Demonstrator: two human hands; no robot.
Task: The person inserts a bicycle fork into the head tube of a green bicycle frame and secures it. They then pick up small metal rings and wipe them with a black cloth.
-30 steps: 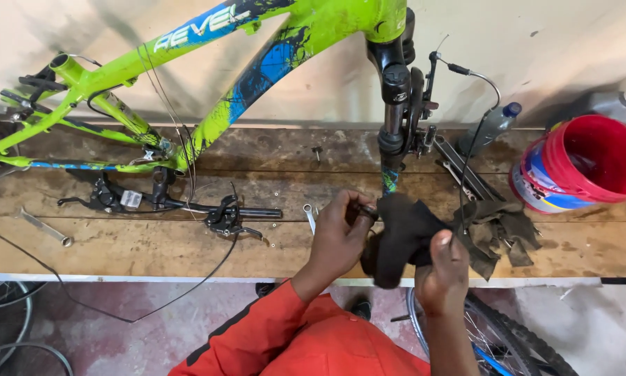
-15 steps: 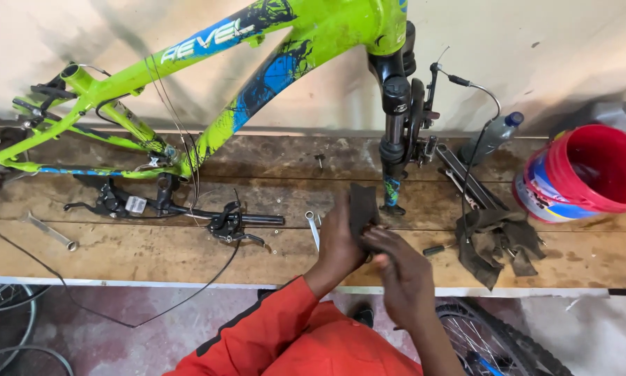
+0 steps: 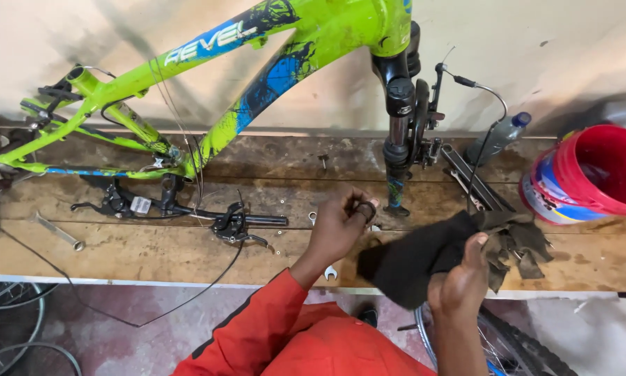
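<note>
Two hands: frame centre, over worn wooden tabletop.
Left hand: fingers pinching small dark metal ring.
Right hand: fingers clamping ragged black cloth.
Tip: steady ring, wipe firmly.

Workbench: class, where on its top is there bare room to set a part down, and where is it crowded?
Bare wood on the workbench lies between the spanner and the left hand, in front of the handlebar. It is crowded on the right, around the black rag, the scraps and the red bucket.

A red bucket with a blue, white and orange label band stands at the bench's right end. Beside it, by the wall, stands a clear bottle with a blue cap. A small white tag, possibly a sticker, sits on the handlebar at left.
</note>
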